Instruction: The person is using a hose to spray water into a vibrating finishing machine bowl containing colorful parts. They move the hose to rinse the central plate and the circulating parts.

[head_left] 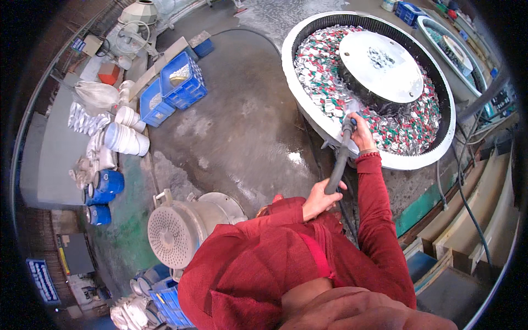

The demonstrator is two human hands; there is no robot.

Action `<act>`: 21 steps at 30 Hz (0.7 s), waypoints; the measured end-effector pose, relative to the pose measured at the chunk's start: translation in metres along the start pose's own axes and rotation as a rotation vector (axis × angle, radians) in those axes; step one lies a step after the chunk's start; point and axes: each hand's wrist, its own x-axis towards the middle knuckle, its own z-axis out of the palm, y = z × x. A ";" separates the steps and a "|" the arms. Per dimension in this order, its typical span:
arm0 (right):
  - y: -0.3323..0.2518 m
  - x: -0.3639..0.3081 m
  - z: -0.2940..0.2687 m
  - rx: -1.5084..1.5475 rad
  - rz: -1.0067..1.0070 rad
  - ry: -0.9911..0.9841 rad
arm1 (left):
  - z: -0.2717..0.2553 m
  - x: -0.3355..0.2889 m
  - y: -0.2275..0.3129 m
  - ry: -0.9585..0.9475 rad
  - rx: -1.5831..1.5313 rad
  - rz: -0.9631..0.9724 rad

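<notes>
My right hand (361, 133) is wrapped around the nozzle end of a dark grey hose (339, 164). Lower down, near my waist, my left hand (320, 200) grips the same hose. The nozzle points over the near rim of a large round white tub (397, 160), and a pale spray seems to leave its tip. Filling the tub's ring-shaped channel are many small silvery, red and green pieces (318, 71). At its centre rises a white round cover (369, 77) with a small heap of pieces on top.
A second round tub (434, 41) stands at the far right. Blue crates (184, 82), white buckets (126, 139) and blue drums (108, 182) line the left. A perforated metal drum (171, 234) sits close on my left. Cables and wooden troughs (467, 209) are at right; the floor (247, 110) looks wet.
</notes>
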 end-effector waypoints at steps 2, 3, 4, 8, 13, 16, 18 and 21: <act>0.000 0.005 0.042 -0.064 -0.067 0.046 | -0.040 -0.006 0.017 0.062 0.031 0.147; -0.004 0.004 0.062 -0.094 -0.088 0.050 | -0.057 -0.010 0.024 0.097 0.069 0.200; -0.004 0.003 0.081 -0.085 -0.129 0.072 | -0.072 -0.013 0.030 0.073 0.067 0.216; 0.000 -0.015 0.148 -0.068 -0.209 0.048 | -0.129 -0.023 0.043 0.005 0.099 0.284; 0.020 -0.005 0.172 0.027 -0.294 0.105 | -0.182 -0.034 0.066 -0.001 0.139 0.365; 0.015 -0.006 0.211 0.078 -0.372 0.156 | -0.204 -0.020 0.067 -0.004 0.163 0.437; 0.011 0.005 0.222 0.114 -0.442 0.154 | -0.221 -0.016 0.087 -0.023 0.265 0.357; 0.008 0.020 0.239 0.192 -0.494 0.209 | -0.247 0.001 0.105 -0.062 0.310 0.378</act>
